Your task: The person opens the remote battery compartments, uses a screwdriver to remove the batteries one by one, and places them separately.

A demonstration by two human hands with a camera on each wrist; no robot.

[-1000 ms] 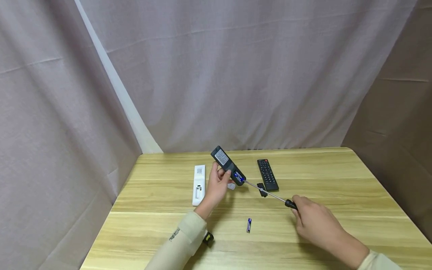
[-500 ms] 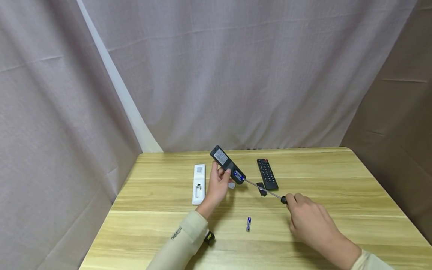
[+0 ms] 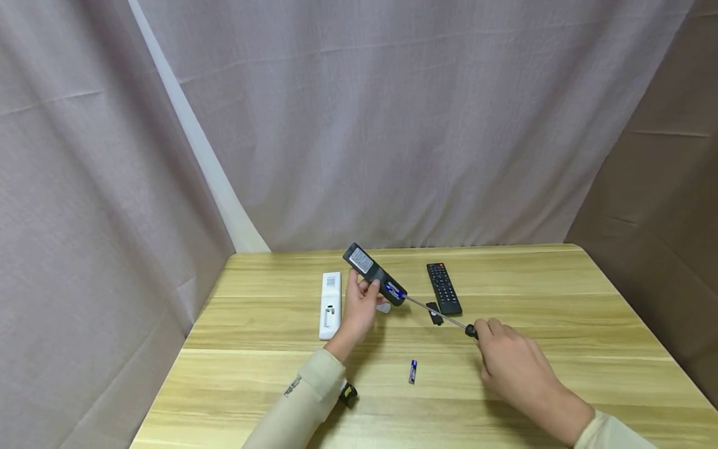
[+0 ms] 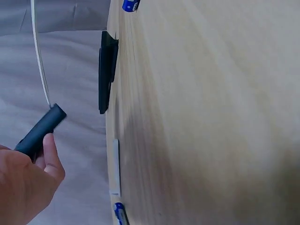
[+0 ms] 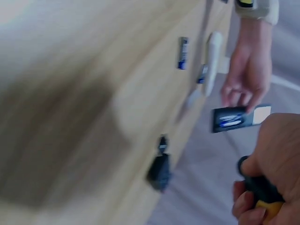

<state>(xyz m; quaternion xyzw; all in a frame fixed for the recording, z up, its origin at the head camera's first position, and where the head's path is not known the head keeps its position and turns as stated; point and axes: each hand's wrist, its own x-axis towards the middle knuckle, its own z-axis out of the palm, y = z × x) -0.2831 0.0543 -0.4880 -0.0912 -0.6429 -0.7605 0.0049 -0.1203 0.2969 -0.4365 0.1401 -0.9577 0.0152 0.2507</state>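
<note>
My left hand (image 3: 359,307) holds a black remote control (image 3: 379,274) raised above the table, its back toward me. Its battery compartment is uncovered, and blue batteries (image 3: 395,290) lie inside. With my right hand (image 3: 518,368) I grip a screwdriver (image 3: 471,331) by its handle, which shows black and yellow in the right wrist view. The long shaft reaches to the compartment's lower end, at the batteries' ends; exact tip contact is too small to tell. The left wrist view catches the remote (image 4: 41,132) edge-on, with the shaft (image 4: 39,61) meeting its end.
On the wooden table (image 3: 241,368) lie a white remote (image 3: 330,315), a face-up black remote (image 3: 443,288), a small black cover (image 3: 434,313), a pale cover (image 3: 384,307) and a blue battery (image 3: 412,372). Another battery (image 5: 202,74) lies beside the white remote. Curtains (image 3: 421,125) surround the table.
The held remote has shifted slightly left and tipped flatter. My right hand has moved a little left and up with the screwdriver, whose shaft stays at the battery compartment.
</note>
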